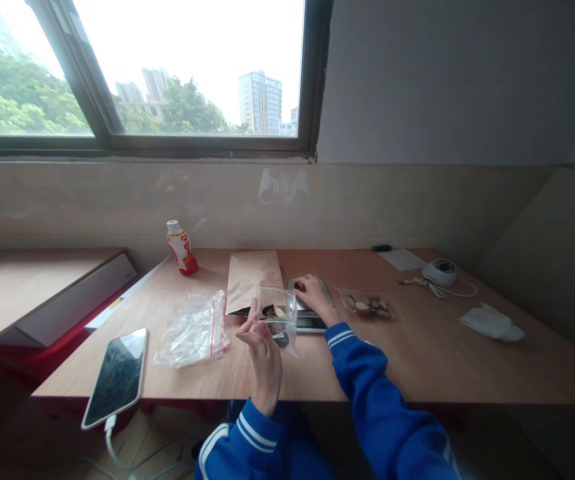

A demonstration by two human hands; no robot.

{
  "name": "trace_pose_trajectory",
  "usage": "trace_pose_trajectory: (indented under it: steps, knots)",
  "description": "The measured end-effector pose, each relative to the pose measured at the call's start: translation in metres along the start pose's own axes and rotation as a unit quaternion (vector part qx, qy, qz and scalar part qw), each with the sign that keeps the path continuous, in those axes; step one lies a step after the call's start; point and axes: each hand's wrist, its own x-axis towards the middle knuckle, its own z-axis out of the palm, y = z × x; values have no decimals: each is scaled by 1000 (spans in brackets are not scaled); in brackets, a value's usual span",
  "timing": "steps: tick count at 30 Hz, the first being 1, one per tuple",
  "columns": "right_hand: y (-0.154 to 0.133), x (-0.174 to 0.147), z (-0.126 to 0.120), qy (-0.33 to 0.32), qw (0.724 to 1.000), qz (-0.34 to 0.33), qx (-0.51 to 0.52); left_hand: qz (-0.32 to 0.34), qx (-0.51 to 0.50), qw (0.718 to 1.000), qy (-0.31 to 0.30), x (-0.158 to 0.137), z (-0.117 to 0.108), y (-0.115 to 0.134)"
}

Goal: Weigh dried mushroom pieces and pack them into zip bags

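My left hand (262, 350) grips a small clear zip bag (290, 313), held upright with its mouth upward. Inside it lie a few dark and pale pieces (273, 311) that look like dried slices. Behind the bag stands a small scale (310, 325) with a metal plate, partly hidden. Over the plate, my right hand (312, 290) has its fingers curled down at a dark piece (299, 287). To the right, a zip bag of similar pieces (370, 305) lies flat. A brown paper pouch (253, 277) lies behind my left hand.
Clear zip bags (192, 333) are piled left of my hands. A phone (117, 373) with a cable overhangs the front edge. A red-and-white bottle (181, 248) stands at the back left. On the right are a dome camera (439, 273), white paper (402, 260) and crumpled tissue (491, 323).
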Motion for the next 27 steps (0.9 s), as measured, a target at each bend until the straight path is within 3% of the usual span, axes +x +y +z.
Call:
trace_pose_trajectory:
  steps: [3,5,7,10,11,13,16,19,22,24,27]
  knots:
    - [-6,-6,-17,106,994,20,30,1,-3,1000,2,1,-1,-1]
    - [-19,-13,-32,232,966,30,109,-4,-5,1000,-1,1,0,-1]
    - [-40,-23,-47,271,941,9,203,-7,-4,1000,-12,0,2,-1]
    - [-73,-38,-65,109,965,-73,226,-7,-4,1000,-16,-1,5,0]
    - [-81,-43,-70,77,970,-91,213,-8,-4,1000,-10,-1,6,1]
    - [-91,-50,-78,81,972,-98,200,-13,-5,1000,3,-1,6,1]
    - [-92,-59,-84,75,971,-73,215,-14,-15,1000,11,0,7,1]
    - [-88,-74,-81,-24,979,-18,200,-3,-34,999,17,-2,9,0]
    - [-87,-90,-69,-109,970,50,210,12,-44,999,14,-8,12,2]
    - [-87,-97,-59,-104,960,67,252,35,-51,998,-11,-11,12,3]
    - [-88,-103,-50,-37,938,73,337,107,-49,991,-67,-8,7,4]
